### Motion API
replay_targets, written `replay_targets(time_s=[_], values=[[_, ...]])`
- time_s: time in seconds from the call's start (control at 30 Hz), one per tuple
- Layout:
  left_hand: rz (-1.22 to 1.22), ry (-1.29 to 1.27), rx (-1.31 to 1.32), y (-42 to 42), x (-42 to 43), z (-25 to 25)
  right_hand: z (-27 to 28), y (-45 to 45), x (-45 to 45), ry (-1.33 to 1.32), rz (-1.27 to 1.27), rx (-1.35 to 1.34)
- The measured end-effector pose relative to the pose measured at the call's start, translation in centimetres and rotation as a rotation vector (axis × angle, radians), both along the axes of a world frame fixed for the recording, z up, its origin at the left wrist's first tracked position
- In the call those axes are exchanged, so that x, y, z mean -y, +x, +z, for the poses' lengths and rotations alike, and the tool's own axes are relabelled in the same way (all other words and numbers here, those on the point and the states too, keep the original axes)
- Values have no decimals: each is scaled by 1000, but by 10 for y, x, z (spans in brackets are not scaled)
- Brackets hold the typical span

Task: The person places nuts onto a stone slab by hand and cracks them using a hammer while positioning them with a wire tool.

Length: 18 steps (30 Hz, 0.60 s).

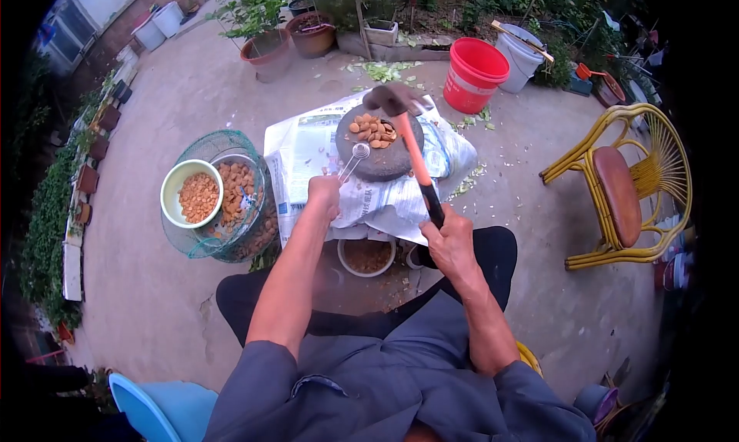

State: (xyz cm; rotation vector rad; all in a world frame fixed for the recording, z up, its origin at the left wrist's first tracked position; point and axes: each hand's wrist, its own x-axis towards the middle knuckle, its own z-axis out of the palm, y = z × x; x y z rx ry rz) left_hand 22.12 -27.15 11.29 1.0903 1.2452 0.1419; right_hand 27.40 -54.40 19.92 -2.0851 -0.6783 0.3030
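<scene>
My right hand [450, 242] is wrapped round the black grip of a claw hammer [416, 153] with an orange shaft. Its head is raised over the far side of a round stone block [379, 165]. A pile of brown, apricot-pit-like nuts in the shell [372, 130] lies on the stone. My left hand [326, 195] is closed on the handle of a thin metal wire tool [356, 159], whose round coiled end is over the stone's near left edge. Whether a nut sits in that coil is too small to tell. Newspaper and plastic sheeting [304, 161] spread under the stone.
At left, a pale green bowl [168, 203] of shelled kernels rests on a green mesh basket [202, 251] holding more nuts. A white bucket [341, 262] stands between my knees. A red bucket [471, 95] is beyond the sheet; a yellow wicker chair [627, 195] stands right.
</scene>
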Motion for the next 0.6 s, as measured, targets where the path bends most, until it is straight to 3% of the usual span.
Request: replay_targets(time_s=[0.1, 0.23, 0.33, 0.37, 0.5, 0.6], values=[[23, 8, 3, 2, -4, -10, -2, 3, 0, 117, -31, 7], [14, 22, 5, 1, -3, -8, -27, 0, -8, 84, -4, -71], [28, 11, 4, 0, -2, -16, -68, 9, -12, -236, 135, 161], [44, 14, -22, -1, -3, -21, -69, 7, -7, -210, 108, 120], [27, -29, 51, -4, -4, -15, 4, -5, -7, -64, 11, 10], [17, -57, 125, -9, -6, -13, 13, -6, -3, 86, -43, -24]])
